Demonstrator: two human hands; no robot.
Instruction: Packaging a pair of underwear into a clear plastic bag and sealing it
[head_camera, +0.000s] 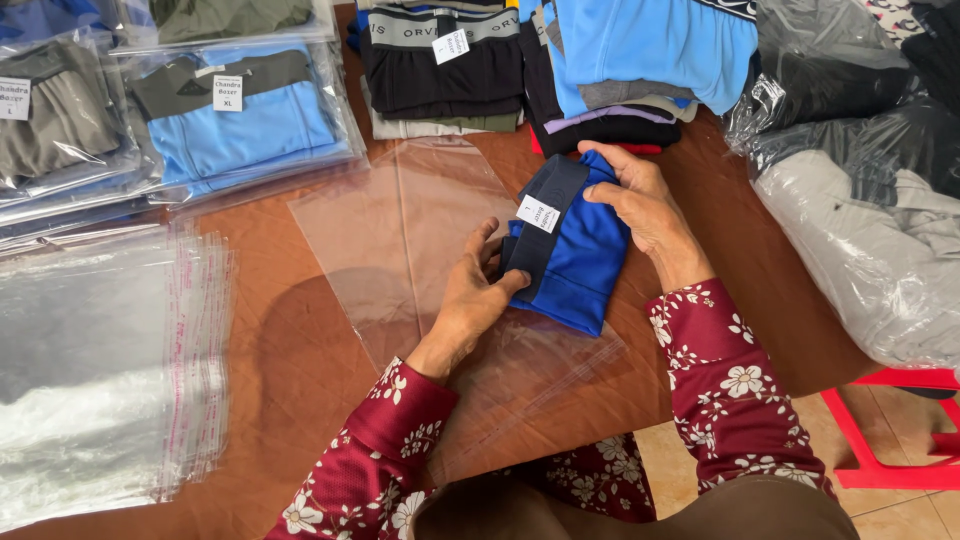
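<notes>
Folded blue underwear (578, 255) lies on clear bag (420, 240), landmark. Left hand (470, 300) fingers closed on dark waistband; right hand (640, 200) fingers pinch top edge. Step seems: squaring fold. Bagging would need bag mouth opened.

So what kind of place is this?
Probably a small clothes-packing spot, maybe at home or in a shop. Both hands, left and right, hold folded blue underwear over a clear bag, with spare bags stacked nearby and bagged clothes beside folded piles.
</notes>
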